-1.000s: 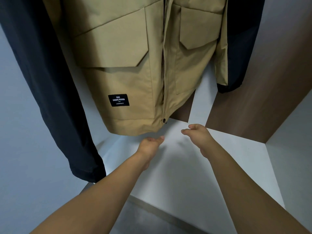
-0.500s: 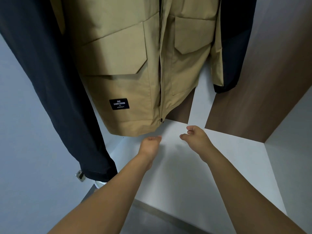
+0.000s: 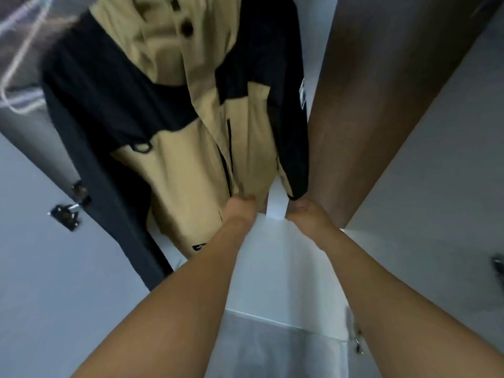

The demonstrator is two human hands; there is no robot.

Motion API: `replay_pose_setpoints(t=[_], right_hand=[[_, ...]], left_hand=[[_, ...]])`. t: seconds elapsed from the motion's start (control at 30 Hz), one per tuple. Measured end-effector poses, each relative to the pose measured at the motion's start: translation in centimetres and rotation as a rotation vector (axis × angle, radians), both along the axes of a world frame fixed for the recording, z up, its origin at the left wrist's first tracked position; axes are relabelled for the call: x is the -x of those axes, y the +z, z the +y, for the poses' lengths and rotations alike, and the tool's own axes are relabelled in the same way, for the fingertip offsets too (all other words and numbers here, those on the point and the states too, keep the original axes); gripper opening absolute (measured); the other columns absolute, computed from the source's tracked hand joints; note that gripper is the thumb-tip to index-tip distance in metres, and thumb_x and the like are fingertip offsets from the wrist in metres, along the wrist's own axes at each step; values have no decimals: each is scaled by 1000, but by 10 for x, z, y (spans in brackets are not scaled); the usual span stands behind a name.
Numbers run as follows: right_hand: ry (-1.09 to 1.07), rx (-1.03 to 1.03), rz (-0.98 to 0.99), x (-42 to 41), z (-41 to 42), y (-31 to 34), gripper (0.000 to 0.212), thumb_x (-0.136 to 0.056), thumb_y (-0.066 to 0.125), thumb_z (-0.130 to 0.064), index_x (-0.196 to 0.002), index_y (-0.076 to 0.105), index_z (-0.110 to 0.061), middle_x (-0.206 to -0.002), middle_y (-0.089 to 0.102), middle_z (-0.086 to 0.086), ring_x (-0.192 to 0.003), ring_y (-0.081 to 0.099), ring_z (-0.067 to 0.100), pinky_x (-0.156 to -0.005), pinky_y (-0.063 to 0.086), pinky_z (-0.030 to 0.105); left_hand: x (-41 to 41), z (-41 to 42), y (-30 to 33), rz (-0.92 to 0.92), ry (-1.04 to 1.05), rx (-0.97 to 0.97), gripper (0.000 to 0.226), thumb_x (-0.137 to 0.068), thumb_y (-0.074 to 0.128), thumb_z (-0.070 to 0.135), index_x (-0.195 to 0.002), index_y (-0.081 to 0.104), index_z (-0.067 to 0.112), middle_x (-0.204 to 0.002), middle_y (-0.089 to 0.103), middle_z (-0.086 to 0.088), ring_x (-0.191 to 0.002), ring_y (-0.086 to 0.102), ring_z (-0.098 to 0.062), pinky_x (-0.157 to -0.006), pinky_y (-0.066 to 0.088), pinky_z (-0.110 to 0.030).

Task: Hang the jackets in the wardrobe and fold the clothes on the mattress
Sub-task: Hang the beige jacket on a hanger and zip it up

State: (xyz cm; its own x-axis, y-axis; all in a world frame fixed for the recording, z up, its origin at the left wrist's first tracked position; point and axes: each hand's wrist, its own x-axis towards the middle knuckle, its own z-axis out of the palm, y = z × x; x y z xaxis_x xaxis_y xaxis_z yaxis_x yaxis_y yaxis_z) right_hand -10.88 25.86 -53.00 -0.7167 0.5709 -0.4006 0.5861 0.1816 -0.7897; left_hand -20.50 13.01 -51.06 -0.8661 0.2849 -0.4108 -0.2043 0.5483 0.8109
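Head view, blurred. A tan-and-black jacket (image 3: 196, 148) is hanging inside the wardrobe, its hood uppermost and its hem low at centre left. Both bare forearms are reaching forward and up from the bottom edge. The left hand (image 3: 240, 207) is meeting the tan front of the jacket near the zipper line; its fingers are curled together against the cloth, but whether they are pinching fabric I cannot tell. The right hand (image 3: 304, 212) is sitting just under the black cuff of the jacket's sleeve, fingers curled together; a hold on the cuff cannot be made out. A white wardrobe shelf (image 3: 283, 255) is lying below the hands. A brown side panel (image 3: 387, 105) is standing to the right, a door hinge (image 3: 68, 211) showing at left.
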Motion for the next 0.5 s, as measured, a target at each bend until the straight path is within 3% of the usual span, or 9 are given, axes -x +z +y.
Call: replay_pose_setpoints(t=[0.07, 0.13, 0.2, 0.27, 0.33, 0.43, 0.5], right_hand=[[-50, -36, 8, -21, -2, 72, 15, -90, 60, -9, -100, 53, -19, -103, 50, 6, -95, 51, 23, -85, 43, 30], [-82, -94, 15, -43, -7, 138, 28, -89, 60, -12, -116, 53, -20, -105, 50, 3, -93, 49, 19, -82, 43, 28], [-104, -143, 15, -64, -10, 193, 34, -88, 62, -15, -121, 57, -15, -108, 55, 4, -94, 53, 18, -84, 45, 29], [-176, -153, 25, -87, -19, 242, 47, -87, 66, -15, -131, 55, -8, -119, 59, 8, -104, 58, 23, -93, 48, 32], [-266, -140, 59, -109, -33, 275, 53, -85, 68, -15, -136, 52, -9, -120, 59, 8, -103, 60, 25, -91, 49, 33], [-391, -151, 141, -141, -63, 297, 49, -86, 65, -13, -133, 53, -11, -117, 62, 9, -91, 61, 21, -81, 48, 32], [-480, -151, 187, -168, -90, 301, 46, -87, 64, -13, -132, 54, -12, -124, 62, 9, -97, 58, 18, -84, 43, 28]], left_hand=[[-16, -6, 74, 119, -70, -7, 30, -103, 43, 23, -123, 60, 7, -123, 63, -14, -111, 60, -31, -88, 49, -30], [-32, -12, 148, 206, -133, -50, 22, -103, 43, 22, -115, 57, 10, -105, 63, -5, -85, 59, -19, -64, 43, -20], [-50, -21, 199, 253, -143, -68, 21, -102, 41, 23, -112, 55, 10, -94, 63, -5, -68, 54, -12, -50, 39, -21], [-72, -36, 247, 334, -180, -70, 28, -103, 40, 30, -117, 55, 10, -87, 61, -5, -67, 55, -13, -56, 41, -24], [-88, -51, 277, 433, -232, -93, 33, -104, 40, 31, -118, 55, 6, -87, 61, -9, -72, 58, -23, -66, 48, -33], [-106, -72, 295, 537, -346, -109, 33, -104, 41, 30, -116, 57, 4, -105, 62, -15, -97, 60, -32, -86, 51, -43], [-118, -86, 299, 595, -453, -76, 36, -105, 40, 32, -124, 55, 5, -121, 60, -14, -112, 57, -32, -93, 46, -39]])
